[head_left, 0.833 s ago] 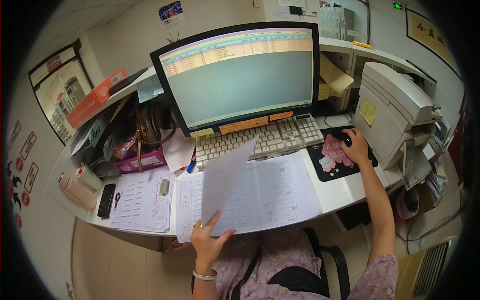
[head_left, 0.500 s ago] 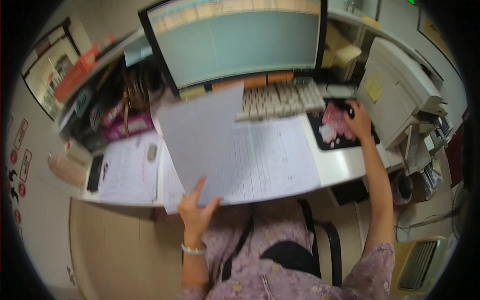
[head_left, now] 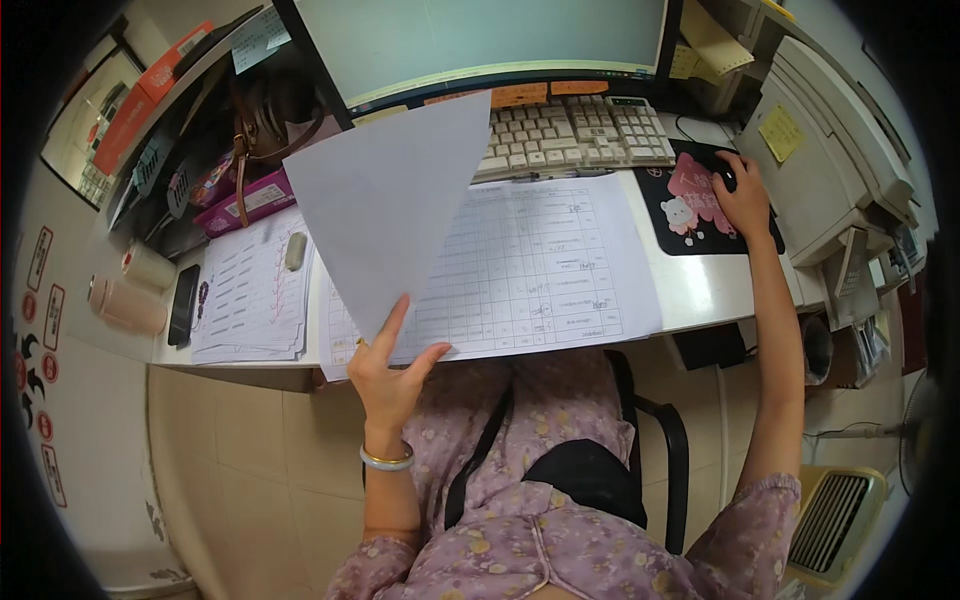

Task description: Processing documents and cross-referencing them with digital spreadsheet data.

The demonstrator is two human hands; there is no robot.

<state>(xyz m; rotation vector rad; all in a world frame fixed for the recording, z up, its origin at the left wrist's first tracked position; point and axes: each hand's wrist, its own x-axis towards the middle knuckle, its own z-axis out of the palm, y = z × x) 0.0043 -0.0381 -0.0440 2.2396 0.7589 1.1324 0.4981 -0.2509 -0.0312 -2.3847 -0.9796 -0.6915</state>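
My left hand [head_left: 385, 375] is at the desk's front edge, gripping a raised sheet of paper [head_left: 385, 190] near its lower corner. The sheet's blank side shows, and it stands tilted over a stack of printed table forms [head_left: 560, 265] with handwriting on them. My index finger points up along the sheet, and my thumb lies out to the right at the forms' near edge. At the right, my right hand [head_left: 742, 200] rests curled over a dark computer mouse [head_left: 729, 176], mostly hidden by the fingers. Under it lies a black mouse pad [head_left: 665, 225] with a pink print and a white bear.
A monitor [head_left: 480, 50] and a cream keyboard [head_left: 570, 135] stand behind the forms. To the left are more papers [head_left: 235, 300], an eraser-like block [head_left: 295, 251], a black phone [head_left: 184, 305] and a bag [head_left: 265, 120]. A beige printer [head_left: 830, 150] stands at the right.
The whole view has shifted, so the desk sits higher in the picture and less of the screen shows. My left hand keeps hold of the raised sheet; my right hand stays on the mouse.
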